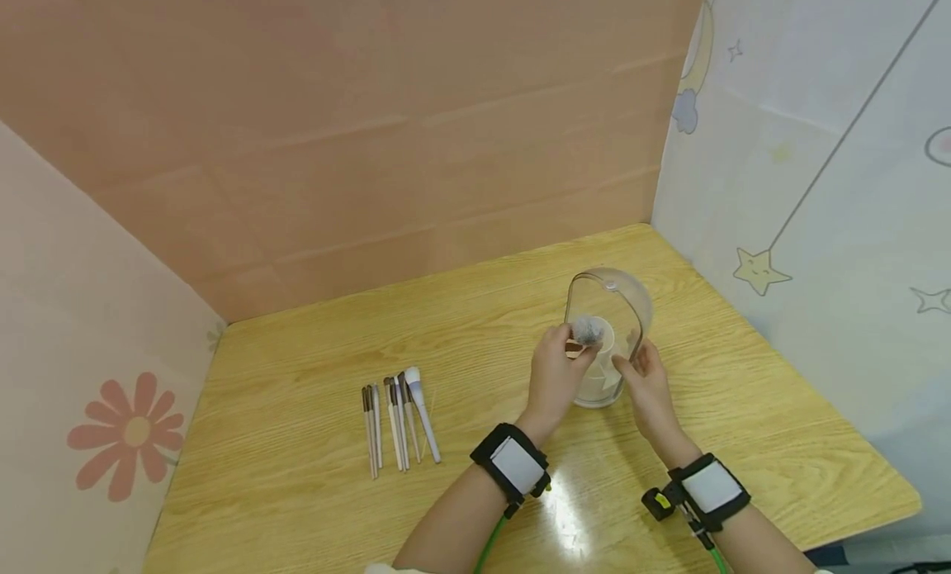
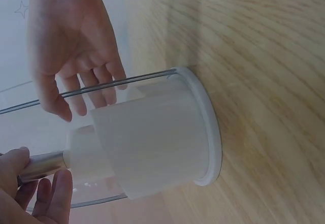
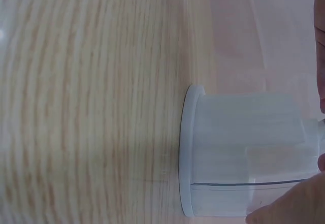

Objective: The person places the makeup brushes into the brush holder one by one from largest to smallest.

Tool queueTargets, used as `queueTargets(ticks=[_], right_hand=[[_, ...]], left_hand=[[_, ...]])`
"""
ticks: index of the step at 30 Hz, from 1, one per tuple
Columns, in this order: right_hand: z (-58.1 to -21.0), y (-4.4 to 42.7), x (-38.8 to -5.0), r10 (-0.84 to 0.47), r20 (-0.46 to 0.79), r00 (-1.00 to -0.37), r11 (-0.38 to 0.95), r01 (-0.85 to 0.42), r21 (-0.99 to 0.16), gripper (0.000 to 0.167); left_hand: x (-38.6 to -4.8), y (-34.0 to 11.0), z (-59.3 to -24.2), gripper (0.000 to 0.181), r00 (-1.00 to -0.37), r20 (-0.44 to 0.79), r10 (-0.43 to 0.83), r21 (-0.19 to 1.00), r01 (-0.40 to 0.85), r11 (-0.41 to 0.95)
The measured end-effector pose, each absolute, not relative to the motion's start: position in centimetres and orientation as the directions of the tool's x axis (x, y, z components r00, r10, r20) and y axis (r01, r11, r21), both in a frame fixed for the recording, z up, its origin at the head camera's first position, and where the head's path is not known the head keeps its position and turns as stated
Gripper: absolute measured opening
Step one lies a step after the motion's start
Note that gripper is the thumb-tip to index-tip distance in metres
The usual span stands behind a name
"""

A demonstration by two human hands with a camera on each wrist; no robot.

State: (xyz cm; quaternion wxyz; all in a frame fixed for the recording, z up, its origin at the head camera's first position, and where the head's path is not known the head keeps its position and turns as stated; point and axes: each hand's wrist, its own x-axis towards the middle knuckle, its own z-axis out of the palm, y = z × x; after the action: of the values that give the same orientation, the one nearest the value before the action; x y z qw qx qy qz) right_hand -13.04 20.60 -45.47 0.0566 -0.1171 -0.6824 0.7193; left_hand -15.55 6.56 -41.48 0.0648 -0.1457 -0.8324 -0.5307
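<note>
A clear domed brush holder (image 1: 631, 297) with an open front and white inner cups (image 2: 147, 137) stands upright on the table. My left hand (image 1: 555, 374) pinches a makeup brush (image 1: 586, 330) with a fluffy grey head, bristles upward. In the left wrist view, its shiny handle (image 2: 44, 166) meets the rim of the taller inner cup; how far it sits inside cannot be told. My right hand (image 1: 651, 396) holds the right front edge of the clear dome, thumb on the inner side and fingers outside.
Several makeup brushes (image 1: 401, 421) lie side by side on the wooden table (image 1: 297, 376), left of the hands. An orange cloth wall (image 1: 371, 144) stands behind the table, and pale printed cloth walls (image 1: 817, 186) flank it.
</note>
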Motion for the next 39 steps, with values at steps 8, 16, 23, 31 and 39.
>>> queueTargets(ticks=[8, 16, 23, 31, 39], right_hand=[[-45.5, 20.2, -13.1, 0.237, -0.09, -0.967, -0.071, 0.075, -0.995, 0.062], [-45.6, 20.4, -13.2, 0.21, -0.13, -0.969, -0.069, 0.117, -0.991, 0.069], [-45.9, 21.4, -13.4, 0.157, -0.094, -0.983, 0.039, 0.102, -0.994, 0.075], [-46.2, 21.7, -13.6, 0.098, -0.043, -0.994, 0.119, 0.054, -0.991, 0.08], [-46.3, 21.8, -13.6, 0.044, 0.003, -0.999, 0.159, 0.004, -0.987, 0.092]], left_hand=[[-15.5, 6.8, -41.9, 0.023, -0.951, 0.254, 0.176, 0.812, 0.308, 0.495], [-15.6, 6.7, -42.1, 0.023, -0.954, 0.243, 0.174, 0.796, 0.299, 0.527], [-15.6, 6.1, -42.0, 0.03, -0.959, 0.225, 0.173, 0.801, 0.283, 0.528], [-16.0, 3.3, -41.9, 0.04, -0.975, 0.18, 0.131, 0.829, 0.222, 0.514], [-17.4, -3.9, -41.6, 0.036, -0.995, 0.096, -0.027, 0.89, 0.074, 0.45]])
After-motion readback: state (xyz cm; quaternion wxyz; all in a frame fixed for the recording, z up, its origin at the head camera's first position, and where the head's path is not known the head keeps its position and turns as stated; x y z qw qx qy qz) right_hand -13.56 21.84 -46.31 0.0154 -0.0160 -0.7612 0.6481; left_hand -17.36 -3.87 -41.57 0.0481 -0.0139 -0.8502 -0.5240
